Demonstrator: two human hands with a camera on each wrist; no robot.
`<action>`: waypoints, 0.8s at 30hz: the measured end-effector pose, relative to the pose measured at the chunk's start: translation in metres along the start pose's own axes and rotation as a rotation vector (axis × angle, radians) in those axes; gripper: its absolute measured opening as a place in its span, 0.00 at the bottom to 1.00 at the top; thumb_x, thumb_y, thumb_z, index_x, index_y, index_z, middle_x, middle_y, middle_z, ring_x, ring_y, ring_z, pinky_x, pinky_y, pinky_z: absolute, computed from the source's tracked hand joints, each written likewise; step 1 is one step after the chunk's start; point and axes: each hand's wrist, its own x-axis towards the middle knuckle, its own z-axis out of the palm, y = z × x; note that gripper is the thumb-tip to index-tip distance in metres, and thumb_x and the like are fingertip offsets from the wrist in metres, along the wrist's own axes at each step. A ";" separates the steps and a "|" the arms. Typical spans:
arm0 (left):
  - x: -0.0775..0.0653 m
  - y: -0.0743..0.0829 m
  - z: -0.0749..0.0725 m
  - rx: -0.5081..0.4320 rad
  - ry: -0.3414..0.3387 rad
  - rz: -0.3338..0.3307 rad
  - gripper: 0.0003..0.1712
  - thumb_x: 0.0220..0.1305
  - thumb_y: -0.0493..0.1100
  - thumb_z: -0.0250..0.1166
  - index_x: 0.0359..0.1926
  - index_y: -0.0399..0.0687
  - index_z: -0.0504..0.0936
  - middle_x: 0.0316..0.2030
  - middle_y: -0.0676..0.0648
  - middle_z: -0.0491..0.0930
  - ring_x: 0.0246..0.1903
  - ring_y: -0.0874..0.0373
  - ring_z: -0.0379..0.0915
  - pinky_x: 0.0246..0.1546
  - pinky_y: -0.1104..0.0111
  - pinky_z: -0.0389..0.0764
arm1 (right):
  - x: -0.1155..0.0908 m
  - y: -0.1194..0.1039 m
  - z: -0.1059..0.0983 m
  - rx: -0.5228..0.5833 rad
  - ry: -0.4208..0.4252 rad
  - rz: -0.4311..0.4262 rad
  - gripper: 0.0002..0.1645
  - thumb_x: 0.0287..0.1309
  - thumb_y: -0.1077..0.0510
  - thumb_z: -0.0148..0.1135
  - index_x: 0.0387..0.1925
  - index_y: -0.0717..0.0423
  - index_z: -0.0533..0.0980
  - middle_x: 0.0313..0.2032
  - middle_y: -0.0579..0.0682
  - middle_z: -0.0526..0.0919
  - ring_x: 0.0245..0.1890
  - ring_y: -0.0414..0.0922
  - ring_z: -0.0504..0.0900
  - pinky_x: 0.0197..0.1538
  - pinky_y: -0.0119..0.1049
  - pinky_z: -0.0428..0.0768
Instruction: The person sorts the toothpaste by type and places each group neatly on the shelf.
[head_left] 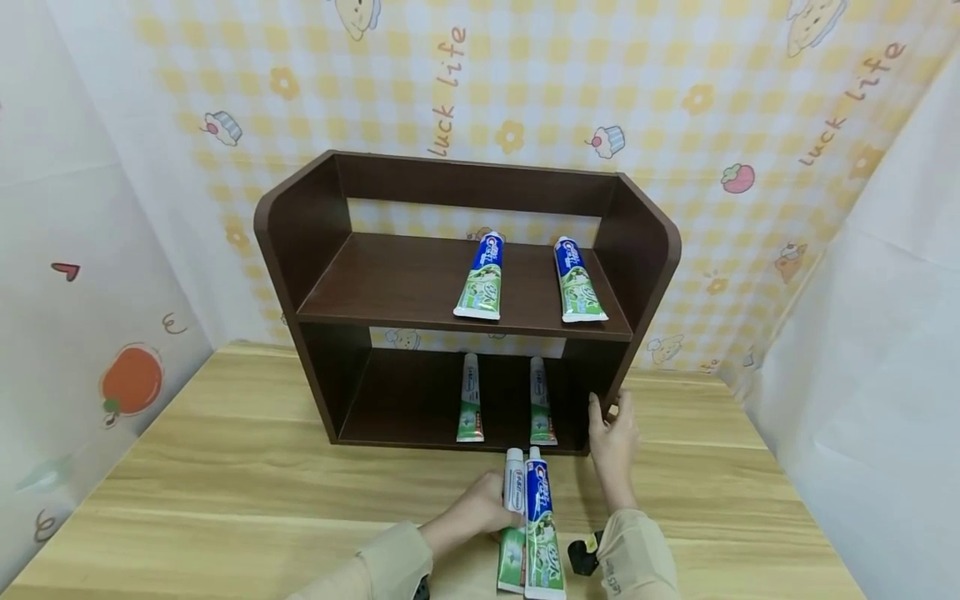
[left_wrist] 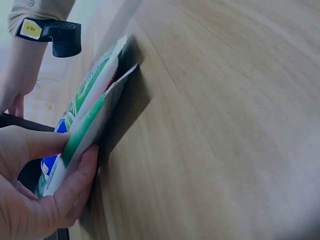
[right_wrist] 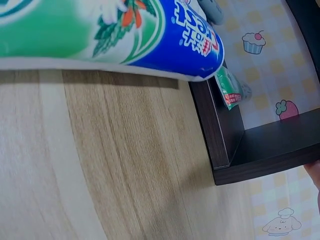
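Note:
My left hand point(head_left: 486, 504) pinches a white-and-green toothpaste tube point(head_left: 513, 525) between thumb and fingers, in front of the shelf. Right beside that tube lies a blue-and-green toothpaste tube point(head_left: 543, 533), overlapping it in the left wrist view. With thumb at the front edge and fingers outside, my right hand point(head_left: 617, 442) grips the lower right side panel of the dark brown shelf point(head_left: 465, 326). Two blue-and-green tubes, a left one point(head_left: 482, 279) and a right one point(head_left: 577, 283), lie on the upper board. Below them are two white-and-green tubes, one left point(head_left: 470, 400) and one right point(head_left: 540, 404).
The shelf stands on a light wooden table point(head_left: 225, 483), close to a yellow checked backdrop point(head_left: 525, 100). White cloth walls close off the left and right sides. A black wrist camera point(head_left: 583, 556) sits on the right wrist, near the blue-and-green tube.

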 end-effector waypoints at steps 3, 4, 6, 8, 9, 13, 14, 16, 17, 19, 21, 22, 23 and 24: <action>-0.002 -0.005 -0.002 -0.072 -0.035 -0.005 0.09 0.45 0.28 0.68 0.28 0.31 0.76 0.20 0.44 0.78 0.16 0.58 0.74 0.16 0.69 0.79 | -0.001 0.000 0.000 0.003 -0.005 0.015 0.11 0.57 0.58 0.59 0.38 0.60 0.69 0.38 0.63 0.78 0.32 0.63 0.82 0.35 0.54 0.80; -0.003 -0.006 -0.003 -0.086 -0.035 -0.010 0.10 0.45 0.28 0.68 0.29 0.31 0.75 0.20 0.44 0.78 0.16 0.58 0.74 0.16 0.69 0.79 | -0.001 0.000 0.000 0.001 -0.006 0.021 0.11 0.57 0.58 0.59 0.38 0.60 0.69 0.39 0.63 0.79 0.32 0.63 0.82 0.35 0.54 0.80; -0.004 -0.008 -0.005 -0.112 -0.034 -0.014 0.12 0.45 0.27 0.67 0.32 0.29 0.73 0.22 0.43 0.78 0.17 0.58 0.74 0.17 0.68 0.79 | -0.002 -0.001 0.000 0.000 -0.012 0.026 0.11 0.57 0.57 0.59 0.38 0.60 0.70 0.39 0.63 0.78 0.33 0.63 0.82 0.35 0.54 0.80; -0.007 -0.011 -0.008 -0.134 -0.035 -0.025 0.15 0.46 0.27 0.67 0.35 0.29 0.71 0.24 0.43 0.77 0.19 0.58 0.73 0.18 0.67 0.79 | -0.003 -0.001 0.000 -0.001 -0.017 0.027 0.11 0.57 0.57 0.58 0.38 0.60 0.70 0.39 0.63 0.78 0.33 0.63 0.82 0.36 0.54 0.80; -0.007 -0.011 -0.009 -0.140 -0.034 -0.027 0.16 0.46 0.27 0.67 0.36 0.29 0.70 0.24 0.43 0.76 0.19 0.58 0.73 0.18 0.67 0.79 | -0.003 -0.001 0.000 -0.003 -0.017 0.027 0.11 0.57 0.57 0.58 0.38 0.60 0.70 0.39 0.63 0.78 0.33 0.63 0.82 0.36 0.54 0.80; -0.009 -0.014 -0.017 -0.167 -0.030 -0.024 0.19 0.46 0.27 0.66 0.39 0.28 0.69 0.27 0.42 0.74 0.22 0.57 0.72 0.20 0.68 0.79 | -0.002 -0.001 0.000 -0.005 -0.010 0.030 0.11 0.57 0.58 0.58 0.38 0.60 0.69 0.39 0.63 0.78 0.34 0.63 0.82 0.36 0.54 0.80; -0.009 -0.015 -0.019 -0.167 -0.025 -0.019 0.19 0.46 0.27 0.66 0.40 0.28 0.69 0.28 0.42 0.74 0.22 0.57 0.71 0.20 0.68 0.79 | -0.002 -0.001 0.000 -0.005 -0.008 0.031 0.11 0.57 0.58 0.58 0.38 0.60 0.70 0.39 0.63 0.78 0.34 0.63 0.82 0.37 0.54 0.80; -0.009 -0.015 -0.025 -0.172 -0.018 -0.005 0.19 0.46 0.27 0.66 0.40 0.27 0.69 0.28 0.41 0.74 0.23 0.57 0.72 0.21 0.68 0.80 | -0.001 0.000 0.000 0.000 -0.009 0.033 0.11 0.57 0.58 0.58 0.38 0.60 0.70 0.39 0.63 0.78 0.34 0.63 0.82 0.36 0.54 0.80; -0.008 -0.016 -0.028 -0.175 -0.015 -0.002 0.19 0.46 0.27 0.66 0.41 0.26 0.69 0.29 0.41 0.74 0.23 0.57 0.72 0.21 0.68 0.80 | -0.001 0.000 0.000 0.004 -0.012 0.032 0.11 0.58 0.58 0.58 0.38 0.60 0.70 0.39 0.63 0.78 0.34 0.63 0.82 0.36 0.54 0.80; -0.008 -0.016 -0.035 -0.175 -0.007 0.006 0.19 0.47 0.27 0.66 0.41 0.26 0.70 0.29 0.41 0.74 0.23 0.57 0.72 0.22 0.68 0.81 | -0.001 0.001 0.000 0.007 -0.016 0.036 0.11 0.58 0.58 0.58 0.39 0.60 0.70 0.39 0.63 0.78 0.34 0.63 0.82 0.36 0.54 0.80; -0.007 -0.016 -0.041 -0.176 0.000 0.018 0.19 0.47 0.27 0.66 0.41 0.25 0.70 0.29 0.41 0.75 0.24 0.57 0.73 0.23 0.67 0.81 | -0.001 0.001 0.000 0.010 -0.020 0.036 0.11 0.58 0.57 0.58 0.39 0.60 0.69 0.39 0.63 0.78 0.35 0.63 0.82 0.37 0.54 0.80; -0.007 -0.016 -0.044 -0.174 0.007 0.022 0.19 0.47 0.27 0.66 0.42 0.25 0.70 0.29 0.41 0.74 0.24 0.57 0.73 0.24 0.67 0.81 | -0.001 0.001 0.001 0.011 -0.021 0.035 0.11 0.58 0.57 0.58 0.39 0.60 0.69 0.40 0.63 0.78 0.35 0.63 0.82 0.37 0.54 0.80; -0.006 -0.017 -0.047 -0.175 0.015 0.027 0.20 0.48 0.27 0.66 0.42 0.25 0.70 0.30 0.41 0.74 0.25 0.57 0.74 0.24 0.66 0.81 | -0.001 0.001 0.001 0.010 -0.021 0.033 0.11 0.58 0.58 0.58 0.39 0.60 0.69 0.39 0.63 0.78 0.35 0.63 0.82 0.37 0.54 0.80; -0.006 -0.017 -0.050 -0.173 0.027 0.031 0.20 0.48 0.27 0.66 0.43 0.25 0.69 0.30 0.40 0.74 0.25 0.57 0.73 0.24 0.66 0.81 | -0.001 0.001 0.001 0.011 -0.022 0.031 0.11 0.58 0.58 0.58 0.39 0.60 0.69 0.39 0.63 0.78 0.35 0.63 0.82 0.37 0.54 0.80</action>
